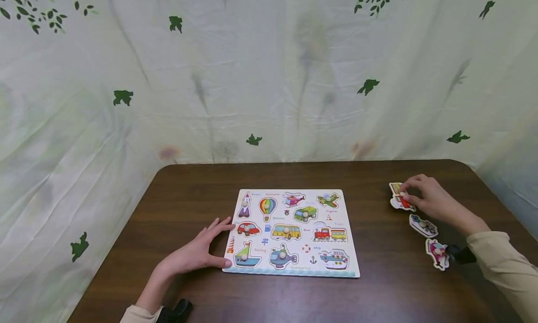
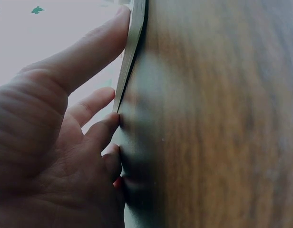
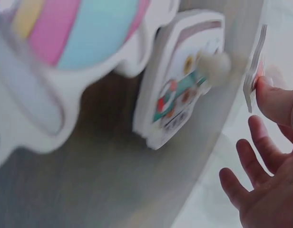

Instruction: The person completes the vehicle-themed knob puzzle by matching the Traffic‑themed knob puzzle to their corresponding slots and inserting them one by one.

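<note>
My left hand (image 1: 197,250) rests at the left side of a white vehicle puzzle board (image 1: 269,239), thumb by its lower left corner and fingers spread along the edge. In the left wrist view, the thumb and fingertips lie against the thin board edge (image 2: 131,52). At the far right, my right hand (image 1: 430,199) pinches a red-and-yellow puzzle piece (image 1: 396,188) between thumb and index finger. The right wrist view shows this piece (image 3: 254,71) edge-on at the thumb, the other fingers loosely spread.
Nearer me than the right hand lie a white-edged multicoloured piece (image 1: 423,226) and a pink piece (image 1: 437,254), close to the right sleeve. A round knob (image 3: 214,67) stands up from one piece. The brown table (image 1: 189,187) ends at a leaf-patterned curtain (image 1: 269,80).
</note>
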{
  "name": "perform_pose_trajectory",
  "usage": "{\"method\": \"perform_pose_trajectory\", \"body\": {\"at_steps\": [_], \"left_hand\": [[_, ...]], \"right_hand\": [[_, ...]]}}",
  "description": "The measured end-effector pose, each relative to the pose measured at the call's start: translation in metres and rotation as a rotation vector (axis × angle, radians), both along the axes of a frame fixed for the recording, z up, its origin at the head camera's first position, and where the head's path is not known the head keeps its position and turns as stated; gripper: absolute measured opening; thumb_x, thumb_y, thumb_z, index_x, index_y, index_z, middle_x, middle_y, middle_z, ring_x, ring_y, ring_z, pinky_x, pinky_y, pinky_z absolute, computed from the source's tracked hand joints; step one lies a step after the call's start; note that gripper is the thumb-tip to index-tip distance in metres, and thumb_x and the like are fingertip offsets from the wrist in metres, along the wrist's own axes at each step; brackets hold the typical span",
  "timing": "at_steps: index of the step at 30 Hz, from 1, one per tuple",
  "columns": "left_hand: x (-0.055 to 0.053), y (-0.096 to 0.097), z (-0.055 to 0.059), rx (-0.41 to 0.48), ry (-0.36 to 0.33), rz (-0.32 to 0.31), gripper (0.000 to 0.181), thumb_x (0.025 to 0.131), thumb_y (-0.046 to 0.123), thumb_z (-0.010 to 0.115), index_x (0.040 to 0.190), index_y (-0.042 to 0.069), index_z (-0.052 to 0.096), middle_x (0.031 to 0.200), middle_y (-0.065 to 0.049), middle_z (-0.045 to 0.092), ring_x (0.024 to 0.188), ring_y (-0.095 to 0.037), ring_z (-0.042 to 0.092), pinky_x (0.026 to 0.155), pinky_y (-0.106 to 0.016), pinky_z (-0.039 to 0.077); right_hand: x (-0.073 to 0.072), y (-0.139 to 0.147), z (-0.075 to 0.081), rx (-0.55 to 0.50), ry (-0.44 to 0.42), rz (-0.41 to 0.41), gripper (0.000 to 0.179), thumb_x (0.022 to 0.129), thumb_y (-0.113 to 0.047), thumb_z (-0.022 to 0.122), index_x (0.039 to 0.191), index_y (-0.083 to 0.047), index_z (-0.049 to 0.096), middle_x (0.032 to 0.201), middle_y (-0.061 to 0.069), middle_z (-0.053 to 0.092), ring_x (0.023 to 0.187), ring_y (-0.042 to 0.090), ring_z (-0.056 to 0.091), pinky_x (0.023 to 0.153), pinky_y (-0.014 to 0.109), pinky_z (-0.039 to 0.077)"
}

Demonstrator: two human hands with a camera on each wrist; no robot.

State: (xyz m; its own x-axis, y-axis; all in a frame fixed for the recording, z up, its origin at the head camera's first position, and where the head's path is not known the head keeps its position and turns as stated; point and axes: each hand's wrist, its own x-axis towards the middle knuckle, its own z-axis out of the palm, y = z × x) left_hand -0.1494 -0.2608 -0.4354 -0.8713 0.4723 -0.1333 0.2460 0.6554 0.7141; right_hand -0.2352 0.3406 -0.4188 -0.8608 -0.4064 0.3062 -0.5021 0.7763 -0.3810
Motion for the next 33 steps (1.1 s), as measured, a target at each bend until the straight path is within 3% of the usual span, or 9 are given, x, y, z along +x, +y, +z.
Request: {"method": "perform_pose_trajectory", "body": {"at_steps": [5,11,17,24,33], "left_hand": [[0.0,0.0,0.001,0.0,0.002,0.003,0.084,0.076,0.044,0.083,0.147,0.017,0.044,0.161,-0.009,0.024,0.148,-0.04,0.002,0.112,-0.066,0.001],[0.001,0.001,0.001,-0.001,-0.012,0.007,0.084,0.076,0.044,0.083,0.146,0.018,0.045,0.161,-0.008,0.023,0.148,-0.04,0.001,0.112,-0.066,0.002],[0.001,0.001,0.001,0.002,-0.016,0.007,0.084,0.076,0.044,0.083,0.146,0.018,0.045,0.161,-0.009,0.023,0.148,-0.04,0.0,0.112,-0.066,0.001],[0.001,0.0,0.001,-0.002,-0.01,0.007,0.084,0.076,0.044,0.083,0.146,0.019,0.045,0.161,-0.008,0.023,0.148,-0.04,0.001,0.111,-0.067,0.002],[0.001,0.0,0.001,-0.002,-0.014,0.009,0.082,0.076,0.043,0.083,0.146,0.022,0.045,0.161,-0.007,0.022,0.148,-0.04,0.0,0.11,-0.068,0.003]], "right_hand": [[0.002,-0.008,0.001,-0.014,0.055,0.028,0.019,0.08,0.006,0.075,0.092,-0.007,0.068,0.102,0.017,0.062,0.099,0.038,0.051,0.078,0.051,0.038],[0.009,-0.017,0.003,0.003,-0.024,0.016,0.014,0.084,0.001,0.074,0.09,-0.01,0.067,0.104,0.017,0.061,0.1,0.039,0.052,0.077,0.052,0.041],[0.014,-0.027,0.006,0.023,0.003,0.022,0.014,0.083,-0.001,0.076,0.085,-0.011,0.067,0.099,0.013,0.062,0.094,0.035,0.054,0.074,0.049,0.043],[0.021,-0.036,0.005,0.051,-0.059,-0.006,0.007,0.088,-0.003,0.071,0.088,-0.01,0.067,0.103,0.018,0.059,0.098,0.04,0.053,0.078,0.054,0.043],[0.027,-0.047,0.002,0.039,-0.05,-0.006,0.01,0.086,-0.001,0.072,0.088,-0.009,0.066,0.103,0.018,0.058,0.097,0.04,0.052,0.079,0.054,0.042]]}}
